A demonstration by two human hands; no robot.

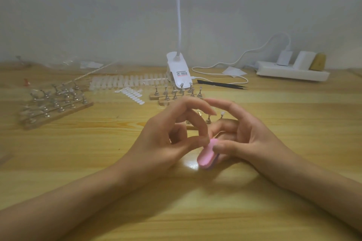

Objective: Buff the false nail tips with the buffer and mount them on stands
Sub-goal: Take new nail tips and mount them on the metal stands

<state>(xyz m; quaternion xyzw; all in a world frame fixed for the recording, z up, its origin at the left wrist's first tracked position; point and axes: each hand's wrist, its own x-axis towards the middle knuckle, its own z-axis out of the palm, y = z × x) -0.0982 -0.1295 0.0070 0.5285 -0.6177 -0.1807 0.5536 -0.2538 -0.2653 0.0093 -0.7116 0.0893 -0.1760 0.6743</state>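
Two hands meet over the wooden table [274,123], and between them is the job: buffing one tip. My right hand [248,139] pinches the pink buffer [206,154] between thumb and curled fingers, just above the table. Its long axis runs from near-left, toward me, up to far-right. My left hand [166,141] has thumb and forefinger closed together at the buffer's far end, other fingers arched; I judge a false nail tip sits in that pinch, though I cannot see it. To do this well, I should keep the tip flat on the pink face and stroke lightly along the buffer's length. Nearest stands [208,119] wait just behind my fingers.
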